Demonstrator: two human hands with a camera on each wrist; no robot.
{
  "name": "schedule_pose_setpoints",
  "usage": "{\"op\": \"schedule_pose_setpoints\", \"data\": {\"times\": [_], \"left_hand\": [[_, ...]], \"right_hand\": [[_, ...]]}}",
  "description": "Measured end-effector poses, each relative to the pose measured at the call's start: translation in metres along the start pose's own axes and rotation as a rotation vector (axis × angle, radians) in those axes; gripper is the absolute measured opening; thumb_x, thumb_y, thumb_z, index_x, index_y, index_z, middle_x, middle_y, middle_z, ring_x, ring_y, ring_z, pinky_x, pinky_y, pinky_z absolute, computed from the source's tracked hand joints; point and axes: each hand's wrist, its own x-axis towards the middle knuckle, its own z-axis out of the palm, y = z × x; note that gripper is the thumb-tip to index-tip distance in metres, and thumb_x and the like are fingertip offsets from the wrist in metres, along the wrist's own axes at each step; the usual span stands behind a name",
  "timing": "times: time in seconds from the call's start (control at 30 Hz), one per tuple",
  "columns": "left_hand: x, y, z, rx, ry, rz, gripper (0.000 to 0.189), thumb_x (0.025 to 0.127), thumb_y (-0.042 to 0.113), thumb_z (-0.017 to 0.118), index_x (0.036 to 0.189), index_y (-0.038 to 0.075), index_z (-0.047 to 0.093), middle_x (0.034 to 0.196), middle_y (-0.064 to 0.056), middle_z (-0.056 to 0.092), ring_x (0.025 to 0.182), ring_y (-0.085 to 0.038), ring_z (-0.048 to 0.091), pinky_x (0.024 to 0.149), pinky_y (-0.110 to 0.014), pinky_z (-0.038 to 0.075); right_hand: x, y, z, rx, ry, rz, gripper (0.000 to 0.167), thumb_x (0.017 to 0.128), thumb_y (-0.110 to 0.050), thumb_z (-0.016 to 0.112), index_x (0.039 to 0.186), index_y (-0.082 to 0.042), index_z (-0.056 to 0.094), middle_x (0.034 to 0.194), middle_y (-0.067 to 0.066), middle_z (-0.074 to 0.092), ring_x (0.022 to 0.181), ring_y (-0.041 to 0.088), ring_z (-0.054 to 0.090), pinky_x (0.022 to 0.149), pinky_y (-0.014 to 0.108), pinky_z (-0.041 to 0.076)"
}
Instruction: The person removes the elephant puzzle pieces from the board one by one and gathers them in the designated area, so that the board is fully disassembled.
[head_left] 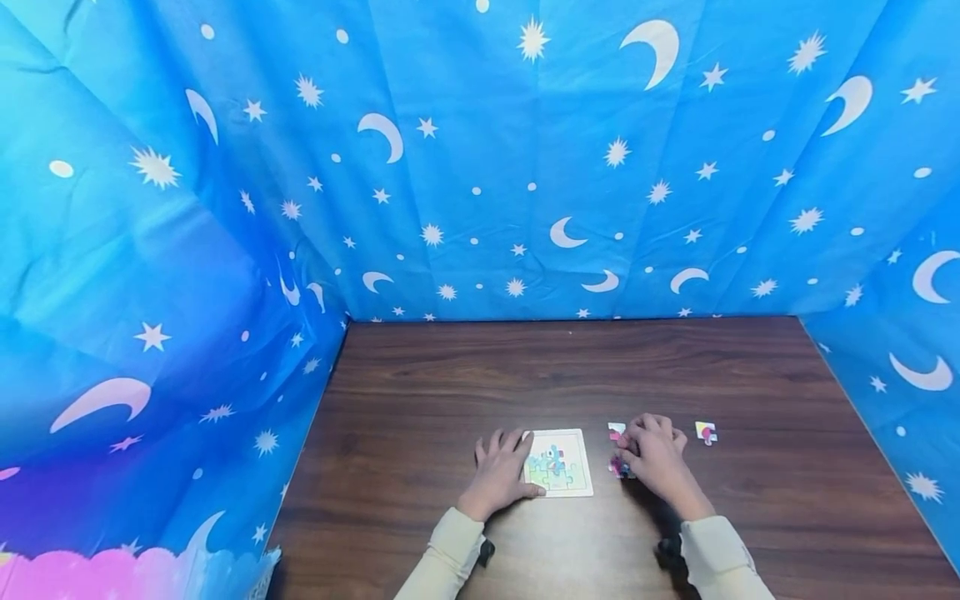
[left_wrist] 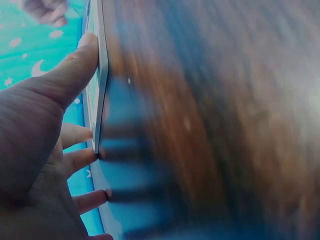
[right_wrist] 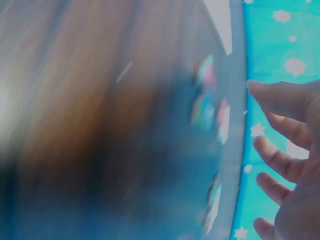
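A square puzzle board [head_left: 588, 467] with a pale frame lies on the table, a partly assembled blue and green picture inside. My left hand [head_left: 499, 473] rests at its left side, fingers spread, the thumb [left_wrist: 80, 62] touching the near edge and other fingers by the far left corner. To the right, my right hand [head_left: 658, 458] hovers above loose jigsaw pieces [head_left: 619, 467]. Its fingers [right_wrist: 277, 155] are apart and loosely bent, with nothing seen between them. A white and pink jigsaw piece [head_left: 617, 431] lies just left of that hand.
Farther right lies another jigsaw piece [head_left: 706, 432], yellow and pink. The dark wood table [head_left: 450, 367] is bordered by a blue cloth [head_left: 480, 192] with moons and stars at the back and sides. A pink scalloped edge [head_left: 90, 575] shows at the lower left.
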Motion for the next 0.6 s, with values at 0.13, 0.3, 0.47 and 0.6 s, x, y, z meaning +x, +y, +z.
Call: {"op": "schedule_pose_setpoints", "data": {"times": [0.13,0.3,0.47,0.6], "left_hand": [[0.001,-0.003,0.000,0.001,-0.012,0.021,0.094,0.078,0.060,0.078,0.153,0.013,0.046,0.154,-0.009,0.045,0.137,-0.044,0.040,0.102,-0.074,0.029],[0.001,-0.005,0.001,0.001,-0.013,0.069,0.087,0.081,0.059,0.075,0.152,0.017,0.048,0.157,-0.012,0.041,0.140,-0.044,0.038,0.104,-0.074,0.028],[-0.004,-0.003,-0.002,0.002,-0.016,0.101,0.077,0.086,0.059,0.068,0.151,0.020,0.050,0.158,-0.017,0.039,0.142,-0.043,0.038,0.105,-0.075,0.027],[-0.008,-0.005,-0.006,-0.015,-0.014,0.102,0.068,0.092,0.053,0.065,0.150,0.020,0.052,0.158,-0.016,0.039,0.141,-0.042,0.040,0.104,-0.074,0.028]], "right_hand": [[0.011,-0.020,0.011,0.027,0.006,-0.036,0.018,0.074,-0.011,0.085,0.085,-0.008,0.071,0.105,0.017,0.060,0.110,0.049,0.045,0.086,0.072,0.027],[0.019,-0.038,0.032,-0.022,-0.142,-0.080,0.041,0.073,-0.025,0.089,0.106,-0.006,0.075,0.107,0.015,0.058,0.110,0.046,0.045,0.087,0.069,0.031],[0.018,-0.046,0.047,-0.064,-0.215,-0.099,0.053,0.069,-0.034,0.091,0.112,-0.007,0.074,0.110,0.014,0.056,0.112,0.043,0.044,0.086,0.068,0.034],[0.019,-0.045,0.052,-0.059,-0.197,-0.133,0.050,0.067,-0.033,0.092,0.107,-0.010,0.075,0.110,0.013,0.056,0.110,0.042,0.044,0.085,0.068,0.034]]}}
